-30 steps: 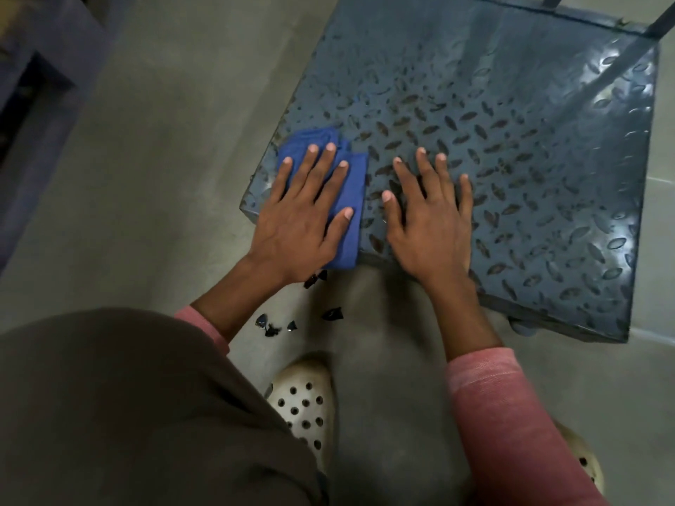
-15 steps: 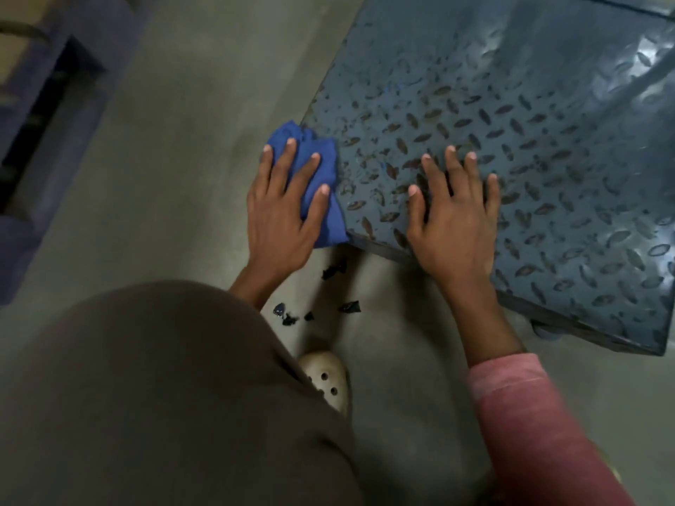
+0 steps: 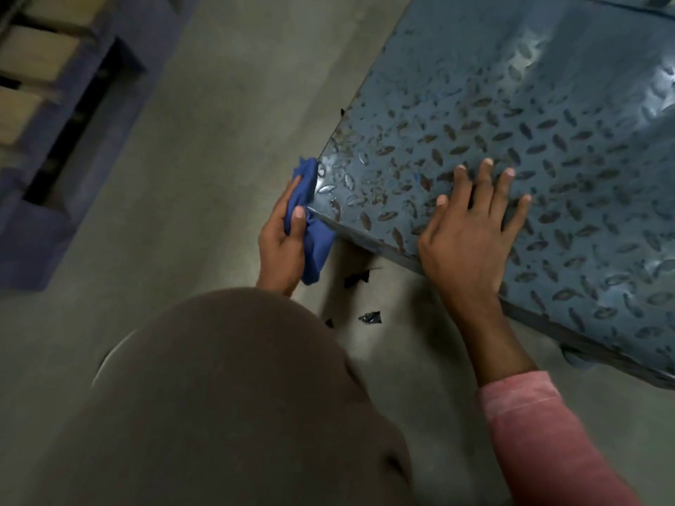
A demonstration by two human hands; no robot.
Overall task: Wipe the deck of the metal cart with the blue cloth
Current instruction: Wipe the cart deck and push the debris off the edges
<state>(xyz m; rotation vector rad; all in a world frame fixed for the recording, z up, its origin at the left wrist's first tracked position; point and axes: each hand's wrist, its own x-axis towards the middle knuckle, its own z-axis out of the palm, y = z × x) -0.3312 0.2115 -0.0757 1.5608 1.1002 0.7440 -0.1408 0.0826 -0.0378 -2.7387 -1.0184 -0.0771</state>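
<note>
In the head view, the blue cloth (image 3: 315, 246) is seen bunched against the near left corner of the metal cart's deck (image 3: 529, 140). Its long axis runs from the deck's left edge down past that corner. It is clamped in the grip of the left hand (image 3: 281, 246), with the thumb across it and the cloth between palm and corner. The right hand (image 3: 471, 242) is pressed flat on the deck beside the corner, its grip apart. Dark scraps (image 3: 356, 278) lie on the floor (image 3: 219, 177) below the corner.

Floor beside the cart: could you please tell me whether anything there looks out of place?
Yes: small dark shards lie scattered on the floor just off the corner of the cart, below the cloth. They look like broken debris; what they are is unclear.
</note>
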